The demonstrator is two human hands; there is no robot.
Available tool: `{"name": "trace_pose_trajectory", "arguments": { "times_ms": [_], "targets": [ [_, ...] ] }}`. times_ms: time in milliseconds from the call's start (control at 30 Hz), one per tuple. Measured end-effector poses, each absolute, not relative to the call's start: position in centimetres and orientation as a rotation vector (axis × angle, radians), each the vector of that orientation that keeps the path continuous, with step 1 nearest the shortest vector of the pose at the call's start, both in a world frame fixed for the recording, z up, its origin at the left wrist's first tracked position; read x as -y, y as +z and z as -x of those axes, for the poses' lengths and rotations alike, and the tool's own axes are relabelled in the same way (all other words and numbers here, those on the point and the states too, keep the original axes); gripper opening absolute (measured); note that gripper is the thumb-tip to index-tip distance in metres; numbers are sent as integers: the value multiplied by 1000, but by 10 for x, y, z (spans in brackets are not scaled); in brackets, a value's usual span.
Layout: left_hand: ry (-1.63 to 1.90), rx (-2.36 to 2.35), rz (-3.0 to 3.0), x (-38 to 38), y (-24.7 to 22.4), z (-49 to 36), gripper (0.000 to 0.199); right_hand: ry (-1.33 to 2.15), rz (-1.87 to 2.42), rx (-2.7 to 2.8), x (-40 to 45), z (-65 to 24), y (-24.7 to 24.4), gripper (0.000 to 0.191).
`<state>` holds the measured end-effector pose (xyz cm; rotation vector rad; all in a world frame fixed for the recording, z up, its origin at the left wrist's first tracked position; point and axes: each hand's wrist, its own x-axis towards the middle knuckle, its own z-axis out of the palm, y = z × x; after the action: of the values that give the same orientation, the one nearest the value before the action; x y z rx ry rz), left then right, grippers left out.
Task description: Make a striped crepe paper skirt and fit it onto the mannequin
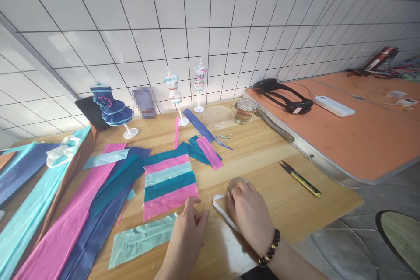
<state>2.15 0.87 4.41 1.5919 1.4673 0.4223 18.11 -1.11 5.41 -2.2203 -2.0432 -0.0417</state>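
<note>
My right hand wears a beaded bracelet and has its fingers bunched over a small round rimmed thing; the fingertips are hidden. A narrow white strip curves out beside and under that hand. My left hand holds nothing visible, its thumb and index finger apart. It is near the lower edge of a striped panel of pink, teal and pale green bands. A loose pale green strip lies to its left on the wooden table.
Yellow thread snips lie right of my right hand. Short strips lie beyond the panel; long pink strips spread leftward. Small dress forms, one in a blue dress, and a glass jar stand behind. An orange table adjoins.
</note>
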Motion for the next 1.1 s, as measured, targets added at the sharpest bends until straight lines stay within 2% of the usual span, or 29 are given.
{"name": "trace_pose_trajectory", "arguments": {
  "times_ms": [167, 433, 733, 1100],
  "targets": [
    [412, -1436, -1628, -11, 40, -19, 19, -160, 2235, 2126, 10, -183, 61, 21],
    [459, -1376, -1582, -12, 40, -15, 21, -19, 2313, 2385, 5, -167, 90, 23],
    [488, -1346, -1540, -12, 37, -14, 24, -145, 2093, 2317, 10, -163, 86, 25],
    [495, -1287, -1494, -13, 37, -9, 22, -184, 2027, 2380, 13, -148, 94, 29]
  ]
}}
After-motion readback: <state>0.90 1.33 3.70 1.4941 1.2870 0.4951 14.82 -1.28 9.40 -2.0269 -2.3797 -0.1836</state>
